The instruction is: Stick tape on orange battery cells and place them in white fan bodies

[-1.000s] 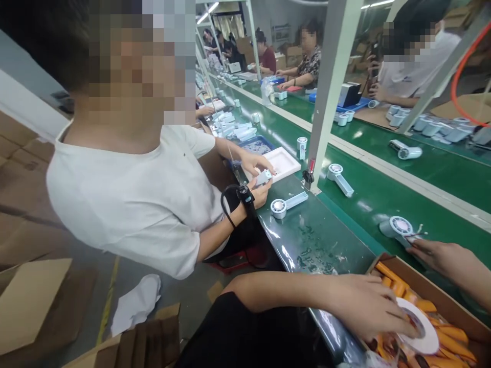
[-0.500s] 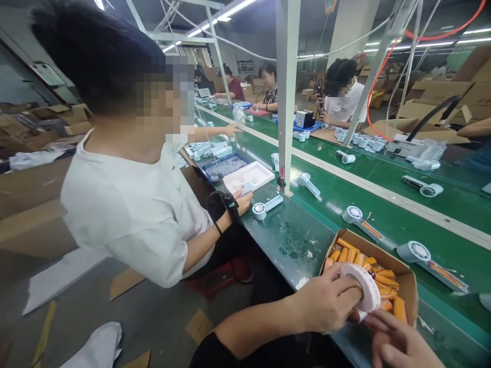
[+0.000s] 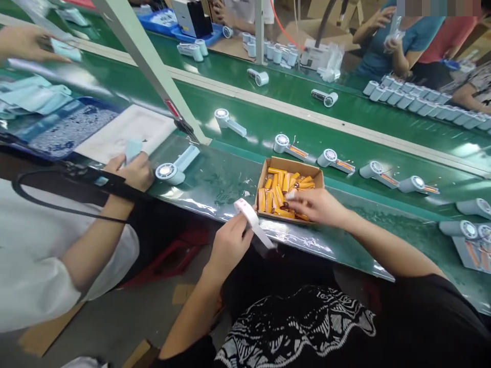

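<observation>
My left hand (image 3: 230, 244) is closed on a roll of white tape (image 3: 247, 212), with a loose strip hanging down toward the table's front edge. My right hand (image 3: 320, 205) reaches into a small cardboard box (image 3: 263, 179) of orange-wrapped cylindrical batteries (image 3: 276, 197). Its fingers are slightly apart, touching or just over the batteries, and one fingertip looks white. No battery can be seen lifted. Behind the box, several light-blue handheld fans (image 3: 329, 157) lie in a row, with orange batteries and thin wires in their open handles.
To the left, a co-worker's hand (image 3: 134, 171) holds a light-blue part by a white tray (image 3: 115, 135) and a blue tray of small parts (image 3: 72, 128). A metal post (image 3: 153, 71) rises from the green conveyor (image 3: 245, 107). More fans lie at right (image 3: 460, 230).
The view has swung right and down. My right hand has left the tape roll and moved into the battery box. My left hand still holds the tape, now left of the box.
</observation>
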The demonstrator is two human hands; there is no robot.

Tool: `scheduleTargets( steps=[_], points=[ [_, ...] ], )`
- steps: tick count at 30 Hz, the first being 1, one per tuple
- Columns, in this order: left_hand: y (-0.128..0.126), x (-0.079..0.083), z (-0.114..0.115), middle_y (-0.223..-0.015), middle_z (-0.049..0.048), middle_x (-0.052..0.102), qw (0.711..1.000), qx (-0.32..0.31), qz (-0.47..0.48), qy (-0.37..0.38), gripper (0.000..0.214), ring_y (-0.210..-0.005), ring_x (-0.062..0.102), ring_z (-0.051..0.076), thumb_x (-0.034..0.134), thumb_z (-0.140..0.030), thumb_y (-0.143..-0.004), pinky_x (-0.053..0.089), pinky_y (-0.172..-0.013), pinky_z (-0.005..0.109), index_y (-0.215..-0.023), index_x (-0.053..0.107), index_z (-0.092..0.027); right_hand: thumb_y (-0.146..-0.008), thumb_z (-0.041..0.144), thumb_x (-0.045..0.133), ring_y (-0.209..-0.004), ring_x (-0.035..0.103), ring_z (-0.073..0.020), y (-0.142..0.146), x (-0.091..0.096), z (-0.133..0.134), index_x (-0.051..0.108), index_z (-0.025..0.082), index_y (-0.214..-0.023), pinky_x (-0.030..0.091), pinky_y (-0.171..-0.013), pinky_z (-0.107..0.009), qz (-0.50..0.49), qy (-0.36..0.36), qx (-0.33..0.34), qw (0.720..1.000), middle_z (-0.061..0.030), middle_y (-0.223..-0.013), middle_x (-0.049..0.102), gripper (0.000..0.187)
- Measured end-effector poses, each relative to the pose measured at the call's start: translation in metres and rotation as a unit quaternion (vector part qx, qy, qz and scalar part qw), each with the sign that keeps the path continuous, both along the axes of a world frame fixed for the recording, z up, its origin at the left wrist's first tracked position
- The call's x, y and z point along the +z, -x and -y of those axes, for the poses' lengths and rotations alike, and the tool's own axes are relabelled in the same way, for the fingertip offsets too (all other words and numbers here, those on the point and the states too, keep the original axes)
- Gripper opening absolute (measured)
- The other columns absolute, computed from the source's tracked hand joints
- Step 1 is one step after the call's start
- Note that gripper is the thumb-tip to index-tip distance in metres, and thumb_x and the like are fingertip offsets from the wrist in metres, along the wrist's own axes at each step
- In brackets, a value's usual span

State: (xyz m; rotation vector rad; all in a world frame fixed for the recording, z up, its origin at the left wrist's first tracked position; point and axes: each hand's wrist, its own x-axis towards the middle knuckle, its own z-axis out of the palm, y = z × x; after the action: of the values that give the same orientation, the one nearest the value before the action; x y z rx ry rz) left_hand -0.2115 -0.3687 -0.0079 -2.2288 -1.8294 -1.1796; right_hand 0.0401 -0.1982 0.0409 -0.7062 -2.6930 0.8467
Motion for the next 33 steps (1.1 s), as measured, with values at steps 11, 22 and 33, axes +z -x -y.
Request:
scheduleTargets(
  steps=[11,22,33],
  points=[
    [-0.007,0.018,-0.006,-0.102,0.0117,0.074,0.990,0.014,-0.137,0.032,0.025,-0.090,0.068,0.024,0.047,-0.005,-0.099,0.059,-0.083,0.034,-0.104,0.069,-0.016,-0.091,0.009,0.070,-0.121,0.063,-0.0297,0.043,-0.015,-0.110,0.080,0.018,-0.109,0.051,-0.109,-0.049,0.087,-0.133,0.179,0.971,-0.0120,-0.125,0.077,0.022],
    [-0.023,0.045,-0.012,-0.114,0.0104,0.078,0.951,0.000,-0.310,0.000,0.032,-0.079,0.059,0.022,0.052,-0.003,-0.101,0.049,-0.068,0.037,-0.124,0.072,-0.013,-0.075,0.054,0.094,-0.082,0.069,-0.0157,0.018,0.023,-0.021,0.076,0.015,-0.108,0.061,-0.079,-0.031,-0.178,0.261,-0.058,0.947,-0.0030,-0.091,0.075,0.054],
    [-0.033,0.043,-0.012,-0.115,0.0097,0.078,0.944,0.022,-0.329,0.025,0.033,-0.080,0.060,0.023,0.057,-0.004,-0.101,0.049,-0.068,0.040,-0.131,0.069,-0.014,-0.082,0.062,0.089,-0.079,0.068,-0.0170,0.007,0.016,0.001,0.083,0.019,-0.105,0.058,-0.077,-0.033,-0.201,0.102,-0.094,0.970,-0.0045,-0.090,0.077,0.049]
  ],
)
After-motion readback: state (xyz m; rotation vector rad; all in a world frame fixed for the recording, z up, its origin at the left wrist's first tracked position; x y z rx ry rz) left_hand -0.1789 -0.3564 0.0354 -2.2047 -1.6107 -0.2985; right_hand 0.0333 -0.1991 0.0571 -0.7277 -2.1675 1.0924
